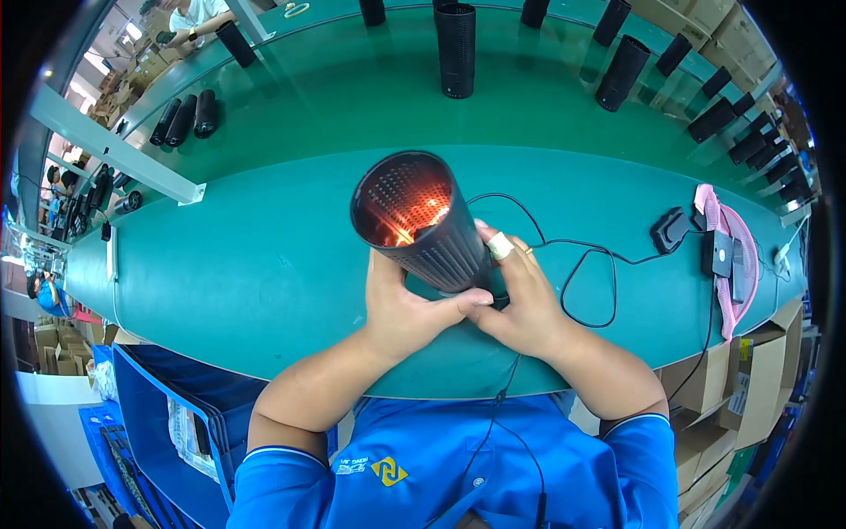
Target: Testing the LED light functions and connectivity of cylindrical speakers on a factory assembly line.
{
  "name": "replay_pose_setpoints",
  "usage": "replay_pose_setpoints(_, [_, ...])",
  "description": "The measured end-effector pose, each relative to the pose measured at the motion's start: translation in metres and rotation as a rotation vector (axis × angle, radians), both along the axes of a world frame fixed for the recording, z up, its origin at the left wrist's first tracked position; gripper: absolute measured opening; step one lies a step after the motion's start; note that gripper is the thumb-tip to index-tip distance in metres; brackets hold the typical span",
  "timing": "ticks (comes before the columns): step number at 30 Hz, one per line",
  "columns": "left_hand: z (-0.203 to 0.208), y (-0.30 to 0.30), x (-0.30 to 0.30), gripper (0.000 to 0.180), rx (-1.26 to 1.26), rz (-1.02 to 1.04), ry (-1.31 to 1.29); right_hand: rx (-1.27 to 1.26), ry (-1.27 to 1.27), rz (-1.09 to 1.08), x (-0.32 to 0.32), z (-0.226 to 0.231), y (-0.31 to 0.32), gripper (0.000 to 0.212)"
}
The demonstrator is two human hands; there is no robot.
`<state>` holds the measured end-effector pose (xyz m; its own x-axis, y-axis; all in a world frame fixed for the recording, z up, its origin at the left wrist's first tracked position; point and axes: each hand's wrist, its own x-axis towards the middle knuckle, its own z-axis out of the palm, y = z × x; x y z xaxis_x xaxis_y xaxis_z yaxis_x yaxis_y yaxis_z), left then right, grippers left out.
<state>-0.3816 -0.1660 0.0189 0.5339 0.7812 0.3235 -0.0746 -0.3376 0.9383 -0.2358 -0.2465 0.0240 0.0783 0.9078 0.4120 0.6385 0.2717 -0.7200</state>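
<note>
Glowing black cylinder (441, 257) in a 2-handed grip

The left hand (397, 304) is curled around the side of the perforated cylinder, its thumb reaching toward the base; the right hand (527, 295) grips the lower end. The cylinder tilts over the green table (256, 264), orange light inside its open top; whether its base touches down is hard to tell. A black cord (614, 286) loops beside the right hand, and 3 dark cylinders (182, 122) lie farther off to the left

Black cylinder (432, 249): ribbed outside, perforated inner wall, open top, lit orange inside. Held tilted, mouth up and leaning left, over the green bench top (238, 256).
</note>
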Motion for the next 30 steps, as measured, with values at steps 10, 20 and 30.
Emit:
replay_pose_setpoints(10, [-0.024, 0.005, -0.002, 0.075, 0.085, -0.135, -0.018, 0.152, 0.026, 0.051, 0.01, -0.006, 0.005, 0.082])
replay_pose_setpoints(20, [-0.002, 0.014, -0.001, 0.071, 0.635, -0.034, -0.066, 0.278, 0.069, 0.08, 0.009, -0.027, 0.015, 0.077])
replay_pose_setpoints(30, [-0.001, 0.016, -0.006, 0.071, 0.728, -0.043, -0.082, 0.347, 0.006, 0.129, 0.009, -0.027, 0.016, 0.076])
